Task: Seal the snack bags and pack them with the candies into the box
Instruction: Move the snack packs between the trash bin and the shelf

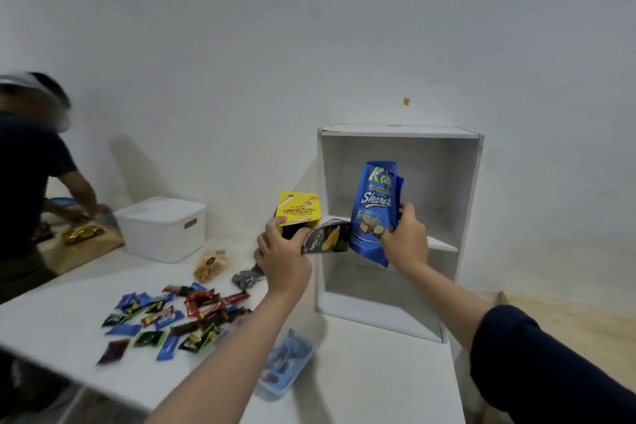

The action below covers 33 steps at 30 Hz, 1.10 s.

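My left hand [282, 258] grips a yellow snack box [298, 209] together with a black snack pack [328, 237], both held up in front of the white shelf unit [399, 134]. To its right, my right hand [406, 234] pinches a tall blue snack bag [373, 203] by its right edge, upright before the shelf's upper compartment. Several small wrapped candies [172, 317] lie scattered on the white table [378, 372]. A clear bag of nuts [211, 263] and a dark bag [246, 277] lie behind them. A white lidded box [165, 227] stands at the back left.
A clear plastic pack with blue contents [285, 365] lies on the table under my left forearm. Another person [27, 189] stands at the far left, working over a wooden surface with a gold toy car [84, 233]. A white wall is behind everything.
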Each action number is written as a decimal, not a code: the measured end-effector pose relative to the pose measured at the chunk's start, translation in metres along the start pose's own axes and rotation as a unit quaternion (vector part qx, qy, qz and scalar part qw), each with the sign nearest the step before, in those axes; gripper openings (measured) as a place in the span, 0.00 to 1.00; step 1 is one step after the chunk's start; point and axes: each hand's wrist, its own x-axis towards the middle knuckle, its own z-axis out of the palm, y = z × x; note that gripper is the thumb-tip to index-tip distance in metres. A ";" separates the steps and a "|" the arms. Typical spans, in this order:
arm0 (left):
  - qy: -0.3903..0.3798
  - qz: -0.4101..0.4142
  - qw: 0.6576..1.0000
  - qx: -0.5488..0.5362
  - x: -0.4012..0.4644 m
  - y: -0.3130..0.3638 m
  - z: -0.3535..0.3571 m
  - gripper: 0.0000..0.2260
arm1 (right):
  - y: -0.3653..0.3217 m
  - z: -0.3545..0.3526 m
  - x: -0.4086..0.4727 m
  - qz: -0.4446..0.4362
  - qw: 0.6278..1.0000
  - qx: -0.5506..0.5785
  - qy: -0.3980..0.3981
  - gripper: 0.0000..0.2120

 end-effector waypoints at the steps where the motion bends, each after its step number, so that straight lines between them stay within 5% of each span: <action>1: 0.002 -0.009 1.000 0.014 -0.006 -0.013 -0.014 0.21 | -0.010 0.007 -0.011 -0.004 1.000 0.004 -0.015 0.17; 10: 0.020 -0.162 0.977 0.135 -0.052 -0.141 -0.146 0.20 | -0.106 0.117 -0.114 -0.075 0.981 0.057 -0.168 0.19; 17: 0.056 -0.297 0.928 0.218 -0.091 -0.247 -0.234 0.16 | -0.175 0.236 -0.205 -0.114 0.932 0.110 -0.325 0.19; 24: 0.069 -0.431 0.848 0.302 -0.136 -0.357 -0.285 0.16 | -0.226 0.359 -0.296 -0.147 0.868 0.128 -0.456 0.18; 33: 0.102 -0.636 0.710 0.284 -0.195 -0.449 -0.305 0.19 | -0.249 0.474 -0.389 -0.180 0.775 0.113 -0.595 0.14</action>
